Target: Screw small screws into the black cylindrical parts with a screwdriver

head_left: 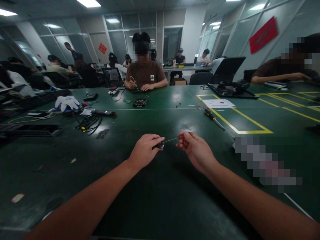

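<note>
Near the middle of the green table, my left hand is closed around a small dark cylindrical piece with a shiny round rim. Most of that piece is hidden by my fingers. To its right, my right hand pinches a thin, straight metal rod. The rod spans the gap between my hands, its left end close to the round rim. Whether it enters the rim or only touches it, I cannot tell. Both hands are held just above the tabletop.
A yellow-black screwdriver lies beyond my right hand, near a paper sheet. At left are coiled black cable, a pen-like tool and white gloves. Across the green table, a person works near a black box.
</note>
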A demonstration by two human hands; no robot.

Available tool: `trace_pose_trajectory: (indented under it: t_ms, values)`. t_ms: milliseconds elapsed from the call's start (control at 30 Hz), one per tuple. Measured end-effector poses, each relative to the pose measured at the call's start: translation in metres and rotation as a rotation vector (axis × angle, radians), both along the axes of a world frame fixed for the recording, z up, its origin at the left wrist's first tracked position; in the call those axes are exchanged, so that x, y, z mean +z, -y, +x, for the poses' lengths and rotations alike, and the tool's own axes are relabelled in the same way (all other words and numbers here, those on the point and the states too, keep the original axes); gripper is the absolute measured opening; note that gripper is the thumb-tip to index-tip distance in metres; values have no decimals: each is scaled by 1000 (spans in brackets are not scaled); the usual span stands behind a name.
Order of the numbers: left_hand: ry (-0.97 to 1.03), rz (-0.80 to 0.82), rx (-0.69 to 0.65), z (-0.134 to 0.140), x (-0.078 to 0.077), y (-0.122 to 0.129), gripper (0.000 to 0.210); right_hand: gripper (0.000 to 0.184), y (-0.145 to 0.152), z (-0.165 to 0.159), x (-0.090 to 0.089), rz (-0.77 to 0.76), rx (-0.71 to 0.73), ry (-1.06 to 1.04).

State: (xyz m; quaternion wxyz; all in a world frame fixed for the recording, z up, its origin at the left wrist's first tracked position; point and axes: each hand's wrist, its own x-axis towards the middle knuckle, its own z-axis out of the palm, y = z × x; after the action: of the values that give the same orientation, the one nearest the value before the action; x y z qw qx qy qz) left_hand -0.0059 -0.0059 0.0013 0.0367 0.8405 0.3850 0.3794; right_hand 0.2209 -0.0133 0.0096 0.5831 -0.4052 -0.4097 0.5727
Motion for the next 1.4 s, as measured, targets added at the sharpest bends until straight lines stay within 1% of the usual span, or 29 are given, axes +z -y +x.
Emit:
trace_pose_trajectory:
  t_ms: [33,67,100,167,233,333,500,633,767,900,1000,1100,1233,1300,1400]
  values:
    - [1,18,9,0,1,0,40,28,-3,4,1,-76,39,-57]
    - [-1,29,24,-1,2,-1,40,28,-6,8,1,-127,34,-111]
    - [-7,31,40,-2,2,-2,39,26,-8,11,2,-131,1,-150]
    - [-28,10,65,-3,2,-4,40,23,-10,14,4,-104,-32,-154]
    - [-48,-30,76,-5,1,-5,42,22,-7,12,6,-71,-30,-120]
    - [-69,-93,87,-7,-1,-6,44,24,-2,7,7,-67,11,-91]
    - [-94,-164,100,-7,1,-6,45,28,-1,3,5,-74,4,-64]
    - [-78,-159,106,-5,1,-5,45,33,-2,3,0,-19,13,-22]
    - [-60,-145,103,-4,1,-3,45,31,0,1,-2,38,29,31]
    - [-42,-138,94,-3,3,-2,45,30,3,0,0,80,66,97]
    - [-47,-134,95,-3,3,-1,45,33,7,0,4,94,81,174]
    - [-53,-130,87,-2,3,-1,45,38,11,-3,10,105,48,176]
    - [-74,-137,69,-1,2,-1,45,50,16,-6,13,76,3,179]
    - [-77,-132,71,-1,3,-1,45,47,16,-7,13,71,-19,219]
    - [-70,-131,82,-2,4,-1,45,38,14,-7,10,82,-74,245]
